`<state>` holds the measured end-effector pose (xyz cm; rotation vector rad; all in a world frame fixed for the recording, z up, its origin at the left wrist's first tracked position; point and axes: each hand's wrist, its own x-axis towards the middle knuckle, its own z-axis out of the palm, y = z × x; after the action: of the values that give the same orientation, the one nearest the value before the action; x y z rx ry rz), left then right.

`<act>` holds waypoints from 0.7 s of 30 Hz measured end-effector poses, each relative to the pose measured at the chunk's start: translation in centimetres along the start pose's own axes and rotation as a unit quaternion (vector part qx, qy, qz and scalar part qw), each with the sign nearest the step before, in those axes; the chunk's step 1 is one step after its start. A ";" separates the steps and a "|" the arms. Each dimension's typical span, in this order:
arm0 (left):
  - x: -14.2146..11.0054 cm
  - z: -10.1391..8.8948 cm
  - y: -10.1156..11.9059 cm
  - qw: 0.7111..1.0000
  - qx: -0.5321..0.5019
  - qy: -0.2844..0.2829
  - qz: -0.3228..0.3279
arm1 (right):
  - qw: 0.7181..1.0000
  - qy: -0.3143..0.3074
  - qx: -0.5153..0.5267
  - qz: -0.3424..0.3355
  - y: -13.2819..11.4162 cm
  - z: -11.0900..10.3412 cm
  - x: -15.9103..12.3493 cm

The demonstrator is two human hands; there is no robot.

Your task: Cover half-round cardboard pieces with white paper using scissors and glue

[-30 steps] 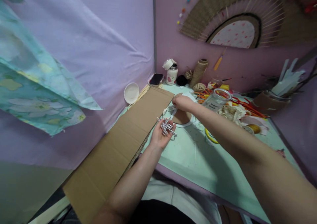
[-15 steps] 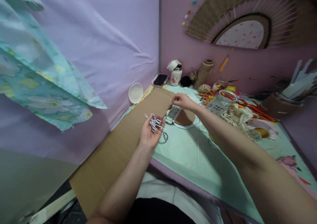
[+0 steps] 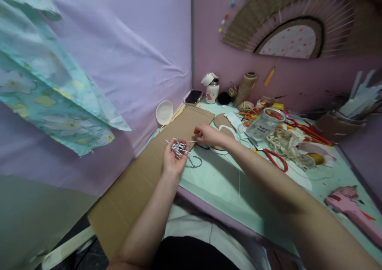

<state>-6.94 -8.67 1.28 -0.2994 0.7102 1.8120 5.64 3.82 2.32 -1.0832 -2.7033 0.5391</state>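
The work in hand looks like handling a small heap of silver pieces (image 3: pixel 179 147), which sit in the upturned palm of the left hand (image 3: pixel 175 160); read the clock from that hand, twelve being the top of the view. Its fingers are bent upward around the heap in a loose cradle, grasping it without clenching, and the forearm comes in from about seven o'clock. A beaded chain (image 3: pixel 195 165) loops out close by at three o'clock; whether it hangs or touches the table (image 3: pixel 217 192) I cannot tell. The right hand (image 3: pixel 205 134) is near, at two o'clock, back uppermost and fingers curled inward, its forearm reaching in from four. A thin pale stick (image 3: pixel 192 141) shows between the two hands, but whether the right fingers grasp it is too small to tell. Any further move, I judge, calls for a level left palm, since loose pieces could spill, and a fine pinch from the right. The brown cardboard (image 3: pixel 140 182) runs from seven o'clock up to one, the glass jar (image 3: pixel 264 124) stands at two, and red-handled scissors (image 3: pixel 274 158) lie at three.
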 end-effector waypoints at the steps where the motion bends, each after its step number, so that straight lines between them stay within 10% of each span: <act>1: 0.2 -0.2 0.2 1.000 0.001 0.001 0.002 | 1.000 -0.009 -0.010 -0.012 -0.7 0.5 -0.2; 9: 1.1 -1.3 0.4 1.000 0.002 -0.001 0.014 | 0.997 -0.024 -0.065 0.019 -2.6 2.1 -1.2; 17: 0.3 -0.4 -1.0 0.999 0.037 -0.022 -0.012 | 0.999 -0.016 0.026 -0.011 -5.7 -2.6 -3.4; 21: 0.2 0.2 -0.7 0.999 0.033 0.025 -0.031 | 0.991 0.024 -0.066 0.116 -2.3 -4.2 -7.5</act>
<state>-6.39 -8.27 1.07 -0.3207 0.7849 1.7237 10.87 -1.83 6.85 -1.4376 -2.6193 0.3651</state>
